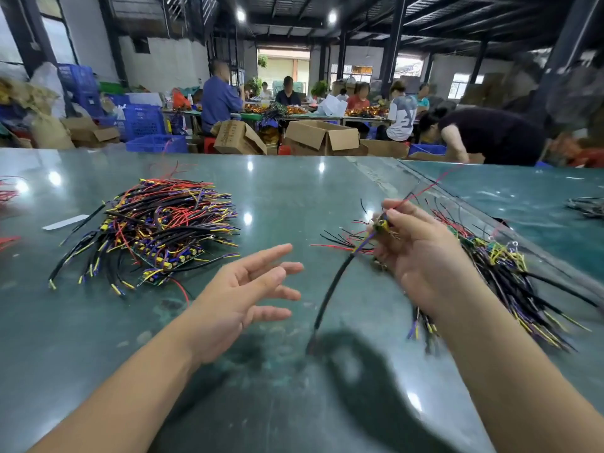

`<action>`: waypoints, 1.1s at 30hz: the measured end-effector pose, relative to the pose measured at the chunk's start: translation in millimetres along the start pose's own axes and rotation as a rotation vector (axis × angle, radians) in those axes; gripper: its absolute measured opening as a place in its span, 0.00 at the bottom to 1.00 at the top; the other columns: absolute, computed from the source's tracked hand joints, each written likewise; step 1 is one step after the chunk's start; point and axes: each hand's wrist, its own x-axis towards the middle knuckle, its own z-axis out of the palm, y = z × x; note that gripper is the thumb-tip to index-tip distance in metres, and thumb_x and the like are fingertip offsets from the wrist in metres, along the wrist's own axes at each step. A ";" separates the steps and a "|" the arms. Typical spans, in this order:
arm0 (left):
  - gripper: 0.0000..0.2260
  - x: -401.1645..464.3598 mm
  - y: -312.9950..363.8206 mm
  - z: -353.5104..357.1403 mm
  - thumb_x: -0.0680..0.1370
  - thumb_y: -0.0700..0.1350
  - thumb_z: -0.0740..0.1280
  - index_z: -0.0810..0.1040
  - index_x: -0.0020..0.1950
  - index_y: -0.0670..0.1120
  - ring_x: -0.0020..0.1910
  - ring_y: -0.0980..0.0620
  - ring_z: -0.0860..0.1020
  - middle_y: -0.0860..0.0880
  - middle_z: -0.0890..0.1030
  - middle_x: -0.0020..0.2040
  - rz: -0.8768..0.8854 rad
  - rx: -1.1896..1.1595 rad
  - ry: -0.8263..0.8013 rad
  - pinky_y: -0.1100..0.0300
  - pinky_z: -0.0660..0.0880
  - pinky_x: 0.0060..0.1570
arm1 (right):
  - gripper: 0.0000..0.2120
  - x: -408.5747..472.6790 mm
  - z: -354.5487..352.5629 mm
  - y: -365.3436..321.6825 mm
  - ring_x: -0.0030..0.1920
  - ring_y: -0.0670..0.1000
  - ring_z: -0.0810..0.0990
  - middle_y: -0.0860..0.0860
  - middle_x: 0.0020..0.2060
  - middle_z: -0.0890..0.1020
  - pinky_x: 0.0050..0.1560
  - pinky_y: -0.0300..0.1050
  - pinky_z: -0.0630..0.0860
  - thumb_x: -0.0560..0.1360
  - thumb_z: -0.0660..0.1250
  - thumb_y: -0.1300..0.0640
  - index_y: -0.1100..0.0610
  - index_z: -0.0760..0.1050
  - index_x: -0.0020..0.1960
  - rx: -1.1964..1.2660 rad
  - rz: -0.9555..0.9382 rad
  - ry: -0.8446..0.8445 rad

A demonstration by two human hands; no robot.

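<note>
Left hand point(248, 289) over glossy green tabletop point(294, 197): fingers straight and spread, holding nothing. Right hand point(421, 256), raised, fingers curled round small wired circuit board with long black sheathed cable point(330, 289); the cable droops tableward. Heap of multicoloured wired boards point(157, 230) lies left, second heap point(500, 273) under right hand.

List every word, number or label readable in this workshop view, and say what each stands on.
Nothing reads clearly.
Cardboard box: dark print on its side, too blurred.
Blue crate: white marking, too small.
Seated person's white shirt: large dark characters, blurred.
White paper strip on the table: no print visible.
Wire harness in the right hand: no legible marking.
</note>
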 end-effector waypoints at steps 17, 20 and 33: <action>0.19 13.7 26.7 -44.0 0.79 0.31 0.53 0.80 0.45 0.49 0.28 0.57 0.77 0.47 0.80 0.39 0.466 0.087 0.753 0.66 0.76 0.30 | 0.14 28.5 -10.4 4.9 0.50 0.51 0.78 0.52 0.54 0.78 0.54 0.50 0.75 0.75 0.62 0.61 0.54 0.75 0.60 -1.161 -0.520 0.223; 0.21 13.7 23.7 -67.3 0.73 0.28 0.53 0.81 0.45 0.48 0.35 0.52 0.78 0.40 0.81 0.45 0.390 0.482 0.898 0.57 0.78 0.40 | 0.12 -1.1 14.5 46.7 0.43 0.47 0.76 0.48 0.49 0.75 0.49 0.43 0.71 0.74 0.62 0.66 0.55 0.75 0.55 -1.062 -0.649 0.140; 0.11 8.1 10.8 -74.9 0.75 0.34 0.66 0.82 0.54 0.44 0.42 0.52 0.80 0.48 0.83 0.46 -0.153 0.996 0.429 0.63 0.74 0.48 | 0.17 -8.6 14.7 98.3 0.39 0.39 0.74 0.41 0.45 0.76 0.38 0.26 0.67 0.73 0.61 0.71 0.48 0.75 0.46 -0.837 -0.432 -0.050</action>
